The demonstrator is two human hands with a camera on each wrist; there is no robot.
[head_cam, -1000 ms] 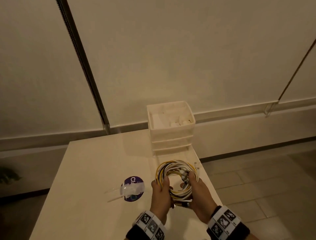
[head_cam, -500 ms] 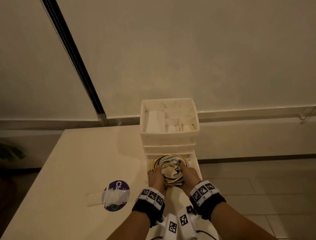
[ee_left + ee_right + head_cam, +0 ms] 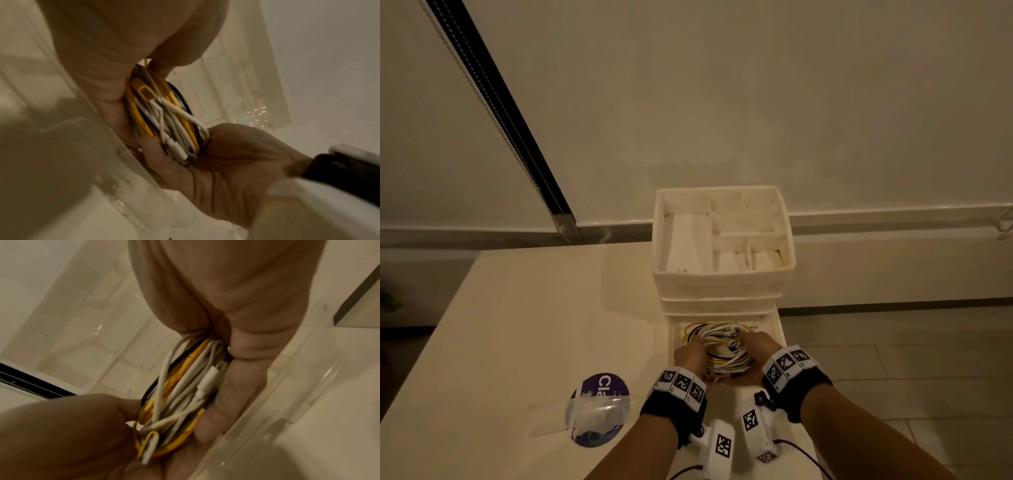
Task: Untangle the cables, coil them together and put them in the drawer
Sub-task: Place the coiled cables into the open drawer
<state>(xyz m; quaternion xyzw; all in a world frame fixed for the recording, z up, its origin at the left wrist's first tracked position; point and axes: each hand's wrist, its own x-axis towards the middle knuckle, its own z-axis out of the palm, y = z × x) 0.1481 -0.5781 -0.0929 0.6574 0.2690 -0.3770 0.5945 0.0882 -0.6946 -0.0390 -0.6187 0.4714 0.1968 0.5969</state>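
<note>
A coil of white, yellow and black cables [image 3: 717, 346] sits inside the pulled-out bottom drawer [image 3: 770, 320] of a white drawer unit [image 3: 722, 284]. My left hand [image 3: 690, 354] grips the coil's left side and my right hand [image 3: 755, 346] grips its right side. In the left wrist view the cable coil [image 3: 164, 120] is squeezed between the left hand [image 3: 115, 91] and the right hand [image 3: 222, 162]. The right wrist view shows the cable coil [image 3: 185, 391] held the same way, with the drawer's clear wall [image 3: 257, 410] alongside the right hand's fingers [image 3: 236, 386].
The drawer unit's top tray [image 3: 664, 240] has several compartments holding white items. A purple disc with crumpled clear tape [image 3: 599, 409] lies on the white table [image 3: 534, 325] left of my arms. The table's right edge drops to a tiled floor [image 3: 911, 359]. A wall stands behind.
Both hands carried the coil forward from above the table into the open bottom drawer and lowered it there. The head view has shifted closer to the drawer unit.
</note>
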